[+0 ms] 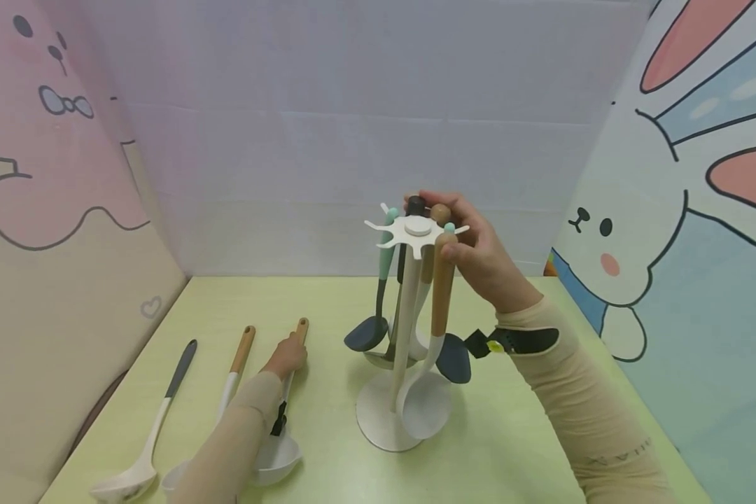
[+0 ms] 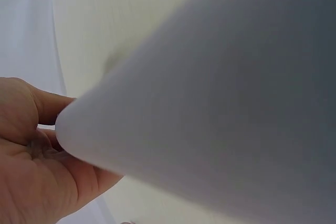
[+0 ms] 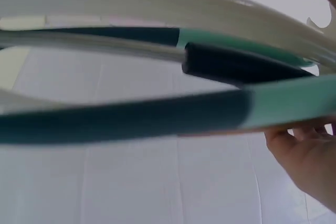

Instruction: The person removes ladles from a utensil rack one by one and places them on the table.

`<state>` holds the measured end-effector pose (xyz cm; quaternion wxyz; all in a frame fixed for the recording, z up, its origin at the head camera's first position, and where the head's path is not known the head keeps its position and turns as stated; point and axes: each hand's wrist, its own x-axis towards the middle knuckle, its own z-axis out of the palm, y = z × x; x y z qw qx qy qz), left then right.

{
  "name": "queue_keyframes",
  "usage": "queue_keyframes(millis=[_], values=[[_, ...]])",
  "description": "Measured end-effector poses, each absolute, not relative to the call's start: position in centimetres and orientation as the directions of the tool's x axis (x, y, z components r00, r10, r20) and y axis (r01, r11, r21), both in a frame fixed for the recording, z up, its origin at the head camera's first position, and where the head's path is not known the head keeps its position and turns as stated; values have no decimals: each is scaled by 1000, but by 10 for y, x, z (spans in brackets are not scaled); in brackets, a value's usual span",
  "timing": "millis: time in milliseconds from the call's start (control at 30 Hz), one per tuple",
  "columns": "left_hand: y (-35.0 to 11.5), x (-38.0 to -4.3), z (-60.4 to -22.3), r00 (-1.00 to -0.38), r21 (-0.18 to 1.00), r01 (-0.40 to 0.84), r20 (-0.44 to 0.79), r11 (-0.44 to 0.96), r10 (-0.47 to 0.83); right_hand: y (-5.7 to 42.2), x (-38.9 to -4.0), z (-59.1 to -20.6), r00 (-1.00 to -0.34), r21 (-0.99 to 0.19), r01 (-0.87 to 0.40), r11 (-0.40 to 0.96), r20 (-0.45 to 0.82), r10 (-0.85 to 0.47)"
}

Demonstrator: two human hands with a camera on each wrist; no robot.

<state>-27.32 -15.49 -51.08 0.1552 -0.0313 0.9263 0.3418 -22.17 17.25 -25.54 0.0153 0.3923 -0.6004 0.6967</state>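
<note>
In the head view my left hand (image 1: 288,355) grips the wooden handle (image 1: 302,327) of a white ladle (image 1: 277,458) at the table's left-middle. The ladle's pale bowl fills much of the left wrist view, blurred, with the left fingers behind it. My right hand (image 1: 479,252) reaches round the top of a white utensil stand (image 1: 418,227). Its thumb rests on a wooden-handled white ladle (image 1: 442,294) hanging in front, while the fingers curl behind, near a black handle (image 1: 415,205). Teal-handled dark utensils (image 1: 367,334) hang there too.
Left of my left hand lie a second wooden-handled white utensil (image 1: 243,350), partly hidden by the sleeve, and a grey-handled white spoon (image 1: 140,472). The stand's round base (image 1: 378,420) sits on the pale yellow table (image 1: 516,434). Cartoon-printed curtains enclose the sides.
</note>
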Motion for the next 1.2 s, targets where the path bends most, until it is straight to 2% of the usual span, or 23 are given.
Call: queue_keyframes(millis=[267,500,667,800,900,967,1033,1100,1200], values=[[-154,-271,-508,-950,606,-151,-307,781,54,188,-228,-236,-626,-824,-555,-112,503,-597],[-158,-272,-508,-961,569,-100,-268,816,69,202,-243,-208,-469,-753,-657,29,379,-798],[-159,-268,-502,-974,537,-89,-222,839,39,203,-255,-197,-402,-775,-631,31,293,-868],[-154,-266,-485,-994,559,-58,-107,827,2,196,-265,-199,-343,-787,-615,-38,311,-886],[-141,-264,-462,-997,659,50,81,751,-4,188,-272,-203,-293,-804,-585,-110,336,-895],[-127,-258,-443,-971,727,177,238,663,-1,185,-276,-208,-265,-818,-554,-156,350,-898],[-111,-248,-423,-911,749,338,412,570,-2,182,-279,-212,-240,-829,-525,-191,360,-902],[-93,-234,-402,-822,721,497,570,483,-6,180,-282,-216,-217,-837,-500,-223,370,-903],[-68,-211,-375,-649,616,708,760,346,-26,178,-285,-220,-182,-846,-459,-272,389,-903]])
